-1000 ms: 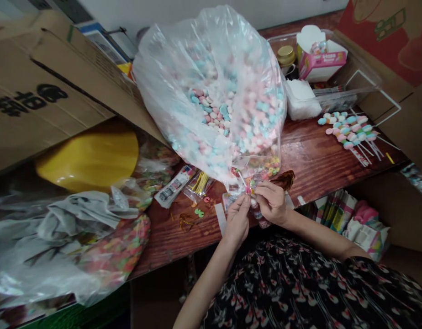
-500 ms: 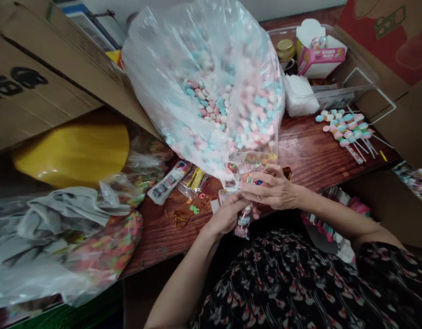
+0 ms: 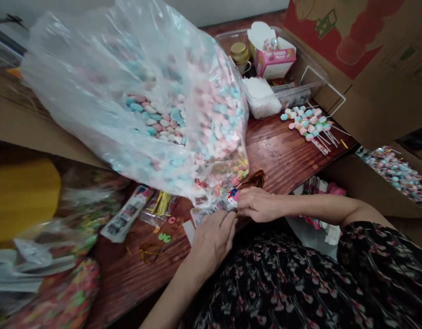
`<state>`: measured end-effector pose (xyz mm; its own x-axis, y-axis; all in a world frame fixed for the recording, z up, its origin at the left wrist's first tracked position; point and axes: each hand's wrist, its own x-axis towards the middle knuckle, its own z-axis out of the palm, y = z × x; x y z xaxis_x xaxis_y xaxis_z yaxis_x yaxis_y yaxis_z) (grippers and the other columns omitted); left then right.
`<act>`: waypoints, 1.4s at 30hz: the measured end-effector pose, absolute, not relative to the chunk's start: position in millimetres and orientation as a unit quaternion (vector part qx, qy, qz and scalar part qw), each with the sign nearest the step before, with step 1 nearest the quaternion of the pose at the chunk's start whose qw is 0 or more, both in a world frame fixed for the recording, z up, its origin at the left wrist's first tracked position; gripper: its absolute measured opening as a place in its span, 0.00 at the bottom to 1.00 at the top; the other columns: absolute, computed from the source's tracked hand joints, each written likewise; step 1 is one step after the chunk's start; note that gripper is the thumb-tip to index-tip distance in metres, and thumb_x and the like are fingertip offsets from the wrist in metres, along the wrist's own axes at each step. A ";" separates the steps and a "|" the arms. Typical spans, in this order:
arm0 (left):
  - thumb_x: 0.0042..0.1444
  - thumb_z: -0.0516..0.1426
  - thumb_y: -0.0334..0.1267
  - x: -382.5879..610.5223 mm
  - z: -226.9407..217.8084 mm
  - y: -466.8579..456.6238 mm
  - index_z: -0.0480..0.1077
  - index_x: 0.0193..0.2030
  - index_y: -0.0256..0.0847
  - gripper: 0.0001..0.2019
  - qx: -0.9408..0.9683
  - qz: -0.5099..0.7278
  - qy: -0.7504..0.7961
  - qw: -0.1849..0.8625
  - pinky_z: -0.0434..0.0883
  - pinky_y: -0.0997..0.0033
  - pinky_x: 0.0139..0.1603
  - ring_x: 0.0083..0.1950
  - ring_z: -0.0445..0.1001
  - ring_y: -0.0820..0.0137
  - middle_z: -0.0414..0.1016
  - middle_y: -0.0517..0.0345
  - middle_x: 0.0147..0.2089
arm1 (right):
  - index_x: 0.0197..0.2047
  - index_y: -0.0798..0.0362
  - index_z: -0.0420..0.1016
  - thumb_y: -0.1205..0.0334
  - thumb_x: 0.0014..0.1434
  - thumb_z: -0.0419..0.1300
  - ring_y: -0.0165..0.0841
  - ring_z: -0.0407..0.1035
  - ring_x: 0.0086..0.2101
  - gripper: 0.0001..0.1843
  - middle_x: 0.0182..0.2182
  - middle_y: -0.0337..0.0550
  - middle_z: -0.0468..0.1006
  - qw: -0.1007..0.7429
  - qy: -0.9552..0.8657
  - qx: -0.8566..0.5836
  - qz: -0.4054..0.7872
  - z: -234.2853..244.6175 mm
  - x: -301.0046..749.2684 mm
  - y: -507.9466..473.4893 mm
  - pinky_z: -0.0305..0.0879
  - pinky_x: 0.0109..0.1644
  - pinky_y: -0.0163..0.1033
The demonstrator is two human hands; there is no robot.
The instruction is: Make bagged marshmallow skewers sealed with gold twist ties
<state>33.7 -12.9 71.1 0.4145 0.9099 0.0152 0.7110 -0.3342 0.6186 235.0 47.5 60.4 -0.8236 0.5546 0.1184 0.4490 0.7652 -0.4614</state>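
My left hand [image 3: 213, 237] and my right hand [image 3: 257, 204] meet at the near edge of a dark wooden table [image 3: 282, 155]. Both pinch a small clear printed packet [image 3: 228, 200] holding coloured candy. The packet lies between the fingertips of both hands. Just behind the hands stands a big clear plastic bag [image 3: 145, 105] full of pink, blue and white marshmallow pieces. A brown foil bit [image 3: 254, 179] shows above my right hand.
Marshmallow skewers [image 3: 308, 124] lie at the right of the table. Behind them are a white tissue stack [image 3: 262, 97], a pink box [image 3: 274, 57] and a gold-lidded jar [image 3: 240, 52]. Cardboard boxes [image 3: 361, 59] stand right and left. Twist ties [image 3: 161, 203] and bags of coloured candy [image 3: 67, 297] lie at left.
The view has swung right and closer. My right hand has dropped from over the packet to its right side, and my left hand now pinches it from below.
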 end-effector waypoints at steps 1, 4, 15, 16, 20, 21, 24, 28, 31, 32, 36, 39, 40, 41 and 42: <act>0.62 0.51 0.39 34.3 69.0 -14.1 0.75 0.40 0.39 0.12 0.791 0.194 0.515 0.267 0.68 0.63 0.40 0.35 0.70 0.64 0.75 0.49 0.34 | 0.33 0.54 0.74 0.64 0.62 0.55 0.33 0.65 0.38 0.08 0.32 0.42 0.77 0.143 -0.929 -0.278 0.200 61.2 236.0 44.1 0.53 0.43 0.41; 0.62 0.51 0.42 30.6 65.1 -12.7 0.73 0.34 0.39 0.13 0.703 0.241 0.518 0.425 0.67 0.69 0.33 0.29 0.68 0.69 0.71 0.55 0.27 | 0.47 0.50 0.74 0.64 0.63 0.54 0.39 0.62 0.52 0.11 0.47 0.45 0.77 0.229 -0.934 -0.261 0.080 64.4 238.4 34.4 0.51 0.50 0.48; 0.63 0.51 0.46 26.4 74.7 -21.1 0.73 0.39 0.38 0.14 0.631 0.119 0.464 0.610 0.67 0.72 0.33 0.31 0.71 0.71 0.74 0.55 0.33 | 0.32 0.52 0.72 0.65 0.63 0.53 0.31 0.65 0.39 0.09 0.25 0.35 0.73 0.284 -0.924 -0.223 0.123 39.7 242.3 15.5 0.47 0.49 0.48; 0.65 0.50 0.44 28.9 73.8 -25.0 0.74 0.41 0.39 0.14 0.690 0.127 0.474 0.533 0.68 0.70 0.37 0.35 0.72 0.70 0.75 0.54 0.35 | 0.31 0.52 0.72 0.64 0.63 0.54 0.31 0.65 0.38 0.10 0.25 0.35 0.74 0.279 -0.912 -0.258 0.153 36.6 241.7 11.2 0.47 0.47 0.46; 0.67 0.46 0.40 38.0 66.5 -35.7 0.74 0.40 0.37 0.16 0.807 0.095 0.491 0.314 0.67 0.68 0.38 0.35 0.70 0.68 0.73 0.52 0.35 | 0.32 0.52 0.75 0.61 0.65 0.56 0.31 0.63 0.36 0.11 0.26 0.37 0.76 0.275 -0.868 -0.354 0.216 26.6 236.6 -5.3 0.46 0.45 0.44; 0.67 0.46 0.39 39.5 64.1 -35.7 0.74 0.39 0.37 0.17 0.813 0.089 0.494 0.295 0.66 0.68 0.37 0.34 0.70 0.68 0.73 0.52 0.35 | 0.32 0.52 0.75 0.60 0.65 0.57 0.31 0.63 0.36 0.11 0.26 0.37 0.76 0.272 -0.862 -0.370 0.215 26.2 235.2 -7.3 0.46 0.45 0.44; 0.66 0.47 0.39 41.0 55.4 -28.8 0.74 0.35 0.38 0.16 0.801 0.127 0.494 0.314 0.66 0.70 0.36 0.33 0.70 0.70 0.72 0.54 0.32 | 0.32 0.52 0.76 0.60 0.64 0.57 0.33 0.63 0.39 0.11 0.28 0.38 0.77 0.262 -0.860 -0.394 0.192 32.6 235.2 -3.2 0.45 0.46 0.45; 0.61 0.52 0.42 37.3 42.8 -15.5 0.73 0.30 0.38 0.14 0.650 0.256 0.542 0.468 0.66 0.74 0.28 0.26 0.68 0.74 0.70 0.59 0.24 | 0.40 0.48 0.78 0.59 0.64 0.57 0.36 0.62 0.47 0.08 0.39 0.41 0.79 0.254 -0.850 -0.442 0.133 48.0 252.3 23.1 0.44 0.50 0.47; 0.56 0.57 0.47 32.6 37.0 -9.6 0.72 0.35 0.38 0.13 0.451 0.293 0.615 0.577 0.58 0.77 0.14 0.14 0.60 0.77 0.68 0.64 0.20 | 0.39 0.47 0.78 0.61 0.63 0.58 0.37 0.60 0.49 0.07 0.41 0.40 0.78 0.222 -0.850 -0.474 0.063 49.8 269.0 43.7 0.42 0.51 0.49; 0.54 0.58 0.49 31.3 36.4 -8.2 0.72 0.36 0.38 0.14 0.399 0.294 0.628 0.600 0.55 0.78 0.10 0.11 0.57 0.78 0.68 0.66 0.19 | 0.37 0.47 0.78 0.62 0.63 0.58 0.38 0.60 0.49 0.06 0.41 0.40 0.78 0.203 -0.858 -0.469 0.042 47.9 272.5 48.4 0.42 0.51 0.49; 0.50 0.61 0.51 29.7 37.1 -3.6 0.70 0.37 0.38 0.17 0.316 0.312 0.620 0.647 0.53 0.79 0.05 0.08 0.55 0.78 0.69 0.66 0.18 | 0.37 0.48 0.77 0.64 0.61 0.59 0.38 0.58 0.48 0.05 0.41 0.41 0.77 0.134 -0.893 -0.430 0.003 34.9 272.0 57.5 0.41 0.51 0.51; 0.50 0.61 0.51 30.5 37.7 -3.1 0.70 0.36 0.38 0.17 0.320 0.324 0.613 0.645 0.53 0.80 0.05 0.08 0.56 0.79 0.70 0.66 0.18 | 0.36 0.51 0.76 0.66 0.59 0.59 0.39 0.58 0.49 0.04 0.42 0.42 0.76 0.108 -0.907 -0.406 -0.009 28.8 266.5 62.7 0.41 0.50 0.51; 0.50 0.62 0.51 30.7 38.0 -3.8 0.70 0.36 0.38 0.17 0.325 0.329 0.612 0.642 0.53 0.80 0.05 0.08 0.56 0.79 0.70 0.65 0.19 | 0.35 0.51 0.75 0.67 0.59 0.58 0.39 0.58 0.49 0.04 0.42 0.43 0.77 0.105 -0.911 -0.398 -0.013 28.3 266.1 65.5 0.42 0.50 0.51; 0.49 0.62 0.51 30.8 38.6 -4.9 0.70 0.35 0.38 0.17 0.331 0.333 0.611 0.638 0.54 0.80 0.05 0.09 0.56 0.79 0.70 0.65 0.19 | 0.34 0.52 0.75 0.67 0.59 0.58 0.39 0.59 0.49 0.04 0.42 0.43 0.77 0.108 -0.914 -0.391 -0.017 28.4 266.9 68.8 0.42 0.49 0.51; 0.49 0.62 0.51 31.0 39.7 -6.2 0.70 0.35 0.38 0.17 0.333 0.339 0.610 0.634 0.54 0.80 0.05 0.09 0.56 0.79 0.71 0.65 0.19 | 0.34 0.52 0.75 0.67 0.59 0.58 0.39 0.59 0.49 0.05 0.42 0.44 0.77 0.117 -0.913 -0.389 -0.021 28.9 268.8 72.7 0.43 0.49 0.51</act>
